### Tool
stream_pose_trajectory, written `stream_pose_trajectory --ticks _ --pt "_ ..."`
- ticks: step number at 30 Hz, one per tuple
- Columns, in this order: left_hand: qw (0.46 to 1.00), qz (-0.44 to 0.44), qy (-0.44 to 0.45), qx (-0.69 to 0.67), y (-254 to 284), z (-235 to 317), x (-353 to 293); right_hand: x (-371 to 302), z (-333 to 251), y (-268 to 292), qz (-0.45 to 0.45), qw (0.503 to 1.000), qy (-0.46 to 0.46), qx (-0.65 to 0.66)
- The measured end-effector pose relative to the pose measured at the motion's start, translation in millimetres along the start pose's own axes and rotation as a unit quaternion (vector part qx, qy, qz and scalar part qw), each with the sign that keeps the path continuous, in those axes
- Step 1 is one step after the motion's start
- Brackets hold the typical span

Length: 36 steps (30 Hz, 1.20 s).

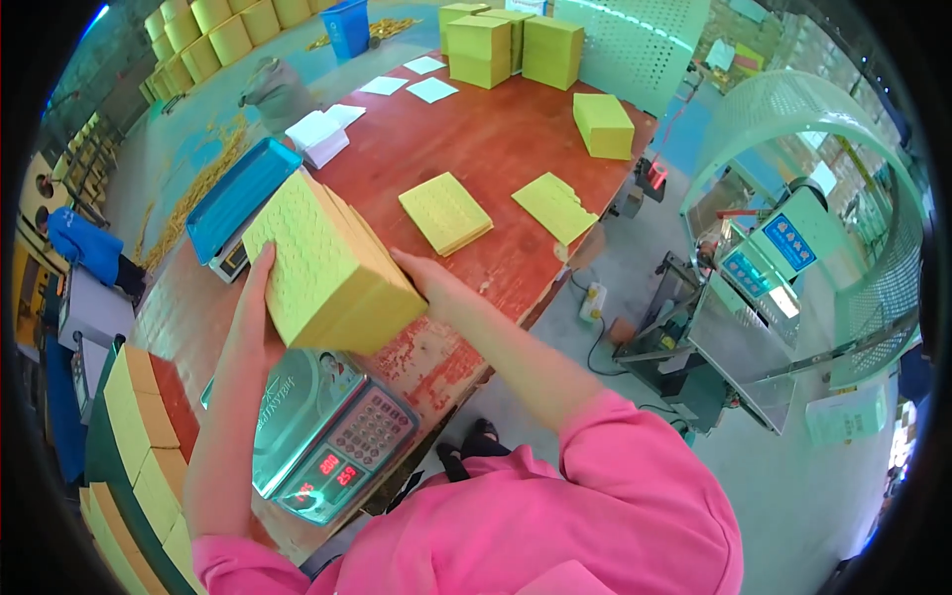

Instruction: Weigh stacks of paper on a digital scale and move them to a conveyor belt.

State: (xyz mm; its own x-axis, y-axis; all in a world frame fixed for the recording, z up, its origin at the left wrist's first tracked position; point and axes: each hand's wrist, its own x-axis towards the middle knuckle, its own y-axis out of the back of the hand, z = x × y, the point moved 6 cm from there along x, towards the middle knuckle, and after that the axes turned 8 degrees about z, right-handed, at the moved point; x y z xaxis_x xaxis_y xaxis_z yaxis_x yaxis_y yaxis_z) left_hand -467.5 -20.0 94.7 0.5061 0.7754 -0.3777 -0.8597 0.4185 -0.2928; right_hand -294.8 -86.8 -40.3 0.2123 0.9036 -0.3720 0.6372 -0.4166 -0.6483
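Note:
A thick block of yellow embossed paper sheets (pixel 317 263) is tilted between my two hands, above the table. My left hand (pixel 265 302) presses its left side, with the fingers partly hidden behind the block. On the right side, my right hand (pixel 424 281) grips near the upper edge, and some sheets there stand slightly apart from the rest. Under the block is a digital weighing scale (pixel 372 426) with a lit red display and a keypad; the block hides part of its plate. A thin pile of yellow sheets (pixel 446 213) lies to the right of the block.
The red table (pixel 397 144) also carries a torn-edged yellow sheet (pixel 555 206), taller yellow stacks (pixel 481 50), white papers (pixel 319 137) and a blue-tray scale (pixel 243 198). A machine with a mesh guard (pixel 793 248) stands right. More stacks (pixel 139 407) sit lower left; a person (pixel 84 243) is far left.

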Motion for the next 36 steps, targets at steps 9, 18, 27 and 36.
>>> stream_pose_trajectory --ticks 9,18,27,36 --pt "0.987 0.102 0.107 0.062 25.7 -47.5 91.1 62.1 -27.5 41.0 0.099 0.719 0.315 -0.612" --pt "0.755 0.277 -0.447 0.392 -43.5 11.1 18.5 -55.3 -194.6 242.7 0.297 0.515 0.454 -0.664" --pt "0.713 0.162 -0.352 0.585 -209.4 -101.7 139.3 -79.4 -239.3 327.6 0.265 0.552 0.398 -0.683" --pt "0.651 0.211 -0.367 0.631 -233.9 -141.5 180.8 -78.4 -216.5 407.9 0.386 0.852 0.187 -0.301"
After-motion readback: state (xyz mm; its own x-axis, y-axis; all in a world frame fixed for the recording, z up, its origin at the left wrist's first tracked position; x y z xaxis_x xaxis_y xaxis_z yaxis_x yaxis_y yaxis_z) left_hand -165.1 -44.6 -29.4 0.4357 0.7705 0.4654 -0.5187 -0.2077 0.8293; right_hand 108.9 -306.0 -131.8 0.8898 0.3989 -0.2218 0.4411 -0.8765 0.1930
